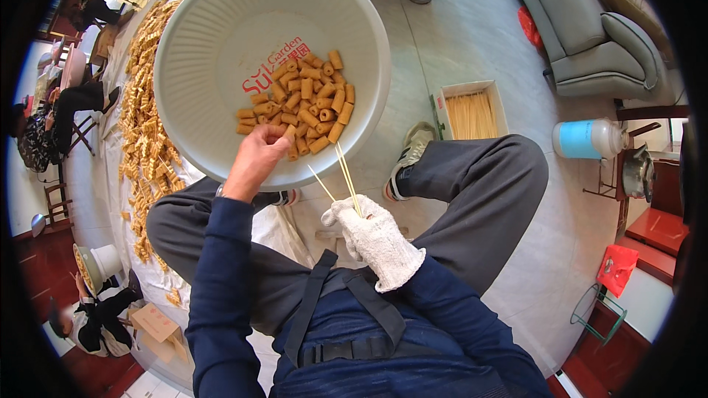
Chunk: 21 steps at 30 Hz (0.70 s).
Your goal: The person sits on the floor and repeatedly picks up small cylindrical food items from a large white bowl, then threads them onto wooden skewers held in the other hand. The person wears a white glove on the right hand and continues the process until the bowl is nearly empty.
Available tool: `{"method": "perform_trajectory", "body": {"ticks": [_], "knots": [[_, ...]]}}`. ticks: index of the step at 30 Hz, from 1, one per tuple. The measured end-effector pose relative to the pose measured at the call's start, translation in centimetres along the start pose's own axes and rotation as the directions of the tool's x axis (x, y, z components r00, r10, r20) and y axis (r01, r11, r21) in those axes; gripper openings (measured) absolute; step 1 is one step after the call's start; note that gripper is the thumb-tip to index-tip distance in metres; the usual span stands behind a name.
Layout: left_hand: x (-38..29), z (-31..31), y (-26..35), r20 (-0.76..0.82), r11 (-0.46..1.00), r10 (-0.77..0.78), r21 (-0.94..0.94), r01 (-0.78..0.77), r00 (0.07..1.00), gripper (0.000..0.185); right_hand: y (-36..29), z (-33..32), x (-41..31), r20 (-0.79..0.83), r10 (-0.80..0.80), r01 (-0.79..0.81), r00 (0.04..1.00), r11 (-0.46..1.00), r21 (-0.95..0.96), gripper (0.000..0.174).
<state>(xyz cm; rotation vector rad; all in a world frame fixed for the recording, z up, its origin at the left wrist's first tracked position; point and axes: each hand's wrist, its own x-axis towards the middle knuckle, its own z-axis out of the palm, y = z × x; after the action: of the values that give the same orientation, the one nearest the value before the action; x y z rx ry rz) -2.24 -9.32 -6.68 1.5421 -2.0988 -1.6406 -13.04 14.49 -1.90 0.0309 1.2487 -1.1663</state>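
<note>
A large white plastic basin (pixel 204 27) stands before me, with a heap of short brown tube-shaped food pieces (pixel 310 94) on its near right side. My bare left hand (pixel 260 155) reaches over the basin's near rim and pinches one tube piece (pixel 290 131) between thumb and fingertips. My right hand (pixel 376 237), in a white knitted glove, is closed around a few thin wooden skewers (pixel 348 179). Their tips point up at the basin's near rim, and one skewer leans apart to the left. No piece is seen on these skewers.
An open cardboard box (pixel 500 105) of skewers lies beyond my right foot. Many skewered brown pieces (pixel 146 138) cover a white sheet at left. Two people (pixel 83 102) (pixel 99 320) sit further left. A grey sofa (pixel 575 27) and a jug with a blue band (pixel 589 139) stand at right.
</note>
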Motion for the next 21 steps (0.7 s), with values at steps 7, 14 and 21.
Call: {"method": "perform_trajectory", "body": {"ticks": [7,14,21], "knots": [[-5.2,-0.7,0.4,0.342,0.703,-0.093,-0.643,0.305,0.935,0.019,-0.1,0.6,-0.6,0.003,-0.057,0.057,0.998,0.997,-0.044,0.014],[-6.9,-0.7,0.5,0.388,0.629,-0.074,-0.696,0.345,0.918,0.016,0.7,0.5,-0.4,0.029,-0.029,0.031,0.999,0.998,-0.061,0.015],[-8.0,-1.0,2.4,0.310,0.798,-0.112,-0.538,0.271,0.944,0.019,0.6,0.4,-0.6,0.035,-0.011,0.015,0.999,0.994,-0.108,0.016]]}}
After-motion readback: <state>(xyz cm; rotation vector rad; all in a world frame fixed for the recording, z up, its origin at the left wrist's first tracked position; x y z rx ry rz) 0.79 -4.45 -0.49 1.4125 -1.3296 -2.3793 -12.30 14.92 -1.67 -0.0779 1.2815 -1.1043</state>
